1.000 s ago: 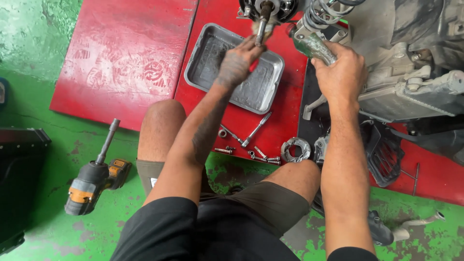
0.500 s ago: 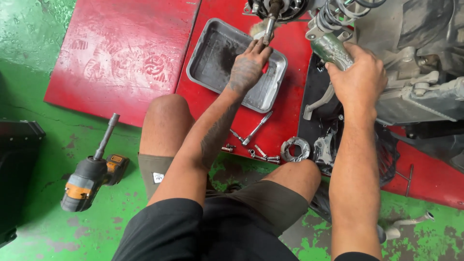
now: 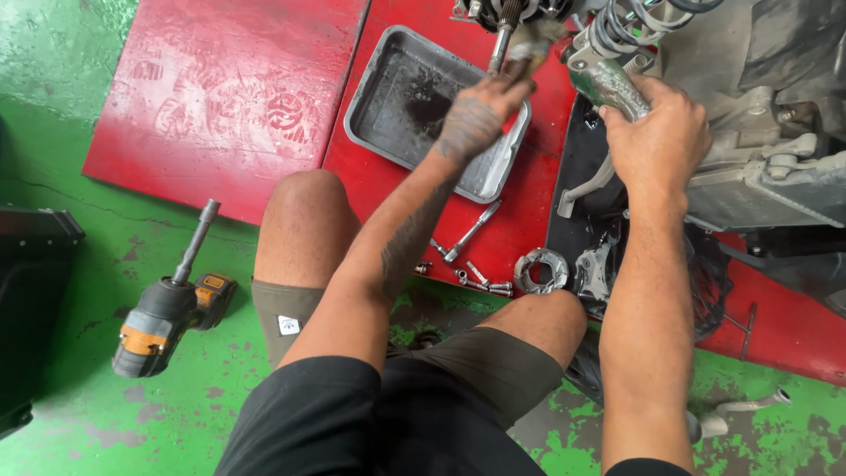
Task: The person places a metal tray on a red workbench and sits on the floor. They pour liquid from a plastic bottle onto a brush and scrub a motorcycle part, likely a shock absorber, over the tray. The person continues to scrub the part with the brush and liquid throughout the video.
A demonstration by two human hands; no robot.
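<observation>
Head view: the left hand (image 3: 480, 119) is blurred at the lower end of a greasy shaft (image 3: 502, 44), its fingers seemingly curled around it, though I cannot tell for sure. The right hand (image 3: 661, 132) has its fingers clamped on a grey metal bracket (image 3: 608, 84) below the coil spring (image 3: 630, 22). The shaft runs toward 12 o'clock from the left fingers – a greasy grip could slip. The metal tray (image 3: 388, 141) sits at 8 o'clock of that hand – loose bolts (image 3: 480, 278) lie on the red surface (image 3: 229, 97) near the knees.
</observation>
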